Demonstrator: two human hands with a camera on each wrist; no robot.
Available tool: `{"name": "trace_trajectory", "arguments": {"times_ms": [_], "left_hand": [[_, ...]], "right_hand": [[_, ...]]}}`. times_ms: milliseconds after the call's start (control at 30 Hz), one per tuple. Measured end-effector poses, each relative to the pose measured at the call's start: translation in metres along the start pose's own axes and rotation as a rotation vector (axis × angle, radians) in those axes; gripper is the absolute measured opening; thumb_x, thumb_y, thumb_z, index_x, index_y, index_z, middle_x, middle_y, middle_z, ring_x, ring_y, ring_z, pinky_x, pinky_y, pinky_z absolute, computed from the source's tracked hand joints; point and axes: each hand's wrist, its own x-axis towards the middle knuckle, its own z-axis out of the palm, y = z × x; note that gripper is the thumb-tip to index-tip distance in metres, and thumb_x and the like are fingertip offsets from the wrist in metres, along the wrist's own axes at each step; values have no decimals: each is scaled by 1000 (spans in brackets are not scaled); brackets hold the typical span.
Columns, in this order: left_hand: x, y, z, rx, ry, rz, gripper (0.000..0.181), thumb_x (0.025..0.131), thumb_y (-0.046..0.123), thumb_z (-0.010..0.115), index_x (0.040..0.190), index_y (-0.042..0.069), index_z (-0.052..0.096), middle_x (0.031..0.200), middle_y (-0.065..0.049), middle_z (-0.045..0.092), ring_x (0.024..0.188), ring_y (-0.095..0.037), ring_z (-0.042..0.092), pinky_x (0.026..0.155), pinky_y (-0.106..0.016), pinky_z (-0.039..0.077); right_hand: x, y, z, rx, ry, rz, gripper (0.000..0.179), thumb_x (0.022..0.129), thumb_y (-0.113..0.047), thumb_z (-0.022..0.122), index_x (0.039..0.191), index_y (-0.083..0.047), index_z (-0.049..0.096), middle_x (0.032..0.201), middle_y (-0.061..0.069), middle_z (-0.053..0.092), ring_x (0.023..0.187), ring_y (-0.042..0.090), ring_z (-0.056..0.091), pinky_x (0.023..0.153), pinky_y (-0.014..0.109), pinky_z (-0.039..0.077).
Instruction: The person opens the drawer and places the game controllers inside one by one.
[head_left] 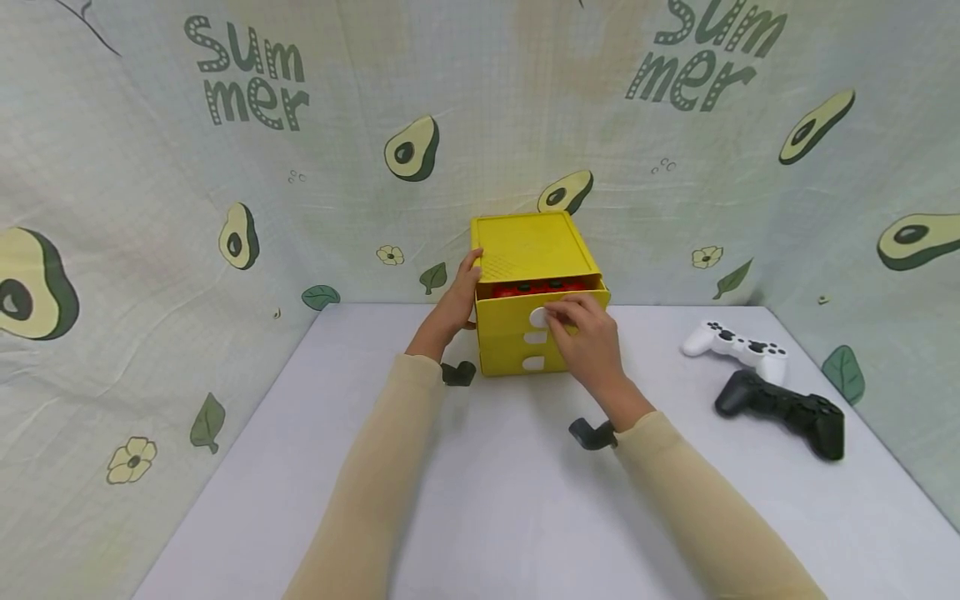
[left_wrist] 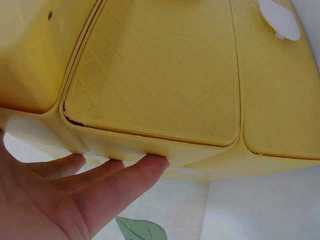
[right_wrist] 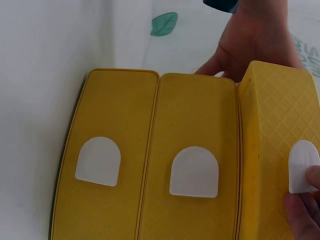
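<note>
A small yellow three-drawer cabinet (head_left: pixel 532 242) stands at the back of the table, its top drawer (right_wrist: pixel 272 110) partly pulled out. Red things with dark marks (head_left: pixel 525 289) show through the gap above that drawer's front. My right hand (head_left: pixel 592 342) pinches the drawer's white rounded handle (right_wrist: pixel 300 162) between thumb and fingers. Against the cabinet's left side rests my left hand (head_left: pixel 453 304), its fingers (left_wrist: pixel 135 177) extended along the wall. Below, the middle drawer (right_wrist: pixel 197 115) and the bottom drawer (right_wrist: pixel 117 110) are closed, each with a white handle.
On the table's right side lie a white game controller (head_left: pixel 738 346) and, nearer to me, a black game controller (head_left: pixel 783 408). A cloth printed with avocados (head_left: pixel 412 150) hangs behind the white table (head_left: pixel 495 500) and along its sides.
</note>
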Motion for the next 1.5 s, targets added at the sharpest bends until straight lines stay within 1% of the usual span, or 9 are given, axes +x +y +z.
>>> {"name": "trace_trajectory", "arguments": {"times_ms": [133, 467, 633, 867, 1067, 1267, 1367, 1500], "left_hand": [[0, 1, 0, 6, 7, -23, 46, 99, 58, 20, 144, 59, 8, 163, 1, 7, 139, -38, 34, 93, -70, 42], [0, 3, 0, 0, 11, -51, 45, 99, 55, 19, 143, 61, 9, 163, 1, 8, 138, -37, 35, 93, -69, 42], [2, 3, 0, 6, 14, -52, 45, 99, 55, 19, 143, 61, 9, 163, 2, 8, 138, -36, 35, 93, -68, 43], [1, 2, 0, -9, 4, -47, 44, 99, 56, 19, 142, 62, 10, 164, 3, 4, 141, -35, 31, 93, -69, 42], [-1, 3, -1, -7, 3, -28, 44, 100, 57, 19, 142, 62, 10, 164, 3, 3, 141, -36, 30, 93, -70, 42], [-1, 3, -2, -1, 4, -25, 45, 99, 60, 19, 142, 62, 9, 164, 4, 3, 141, -37, 30, 93, -70, 42], [0, 2, -1, -9, 1, -20, 46, 99, 61, 21, 143, 61, 9, 164, 3, 3, 142, -37, 29, 93, -70, 41], [-2, 1, 0, 10, 13, -26, 53, 95, 67, 30, 143, 61, 9, 164, 0, 6, 142, -39, 30, 93, -69, 42]], "right_hand": [[4, 5, 5, 3, 1, 9, 14, 86, -6, 72, 98, 0, 74, 95, 12, 64, 84, 22, 64, 75, 34, 59], [14, 8, 12, -20, -17, 50, 14, 88, -9, 70, 100, 0, 74, 96, 13, 63, 86, 23, 64, 76, 36, 59], [17, 9, 14, -18, -24, 67, 15, 89, -9, 70, 101, 0, 74, 97, 13, 63, 88, 24, 65, 78, 36, 59], [21, 11, 17, -17, -30, 88, 16, 89, -9, 70, 101, -1, 74, 97, 13, 63, 88, 23, 64, 78, 35, 58], [24, 13, 20, -23, -26, 85, 16, 88, -9, 70, 101, 0, 74, 97, 13, 63, 87, 23, 65, 76, 35, 58], [25, 13, 20, -11, -18, 84, 15, 89, -9, 70, 101, 0, 73, 97, 12, 62, 86, 23, 65, 76, 35, 59], [24, 14, 21, -6, -12, 82, 15, 88, -8, 70, 100, 0, 73, 97, 12, 62, 86, 23, 65, 76, 34, 59], [22, 16, 22, -7, -15, 86, 15, 89, -8, 69, 101, 0, 73, 97, 12, 62, 87, 23, 66, 77, 33, 59]]}}
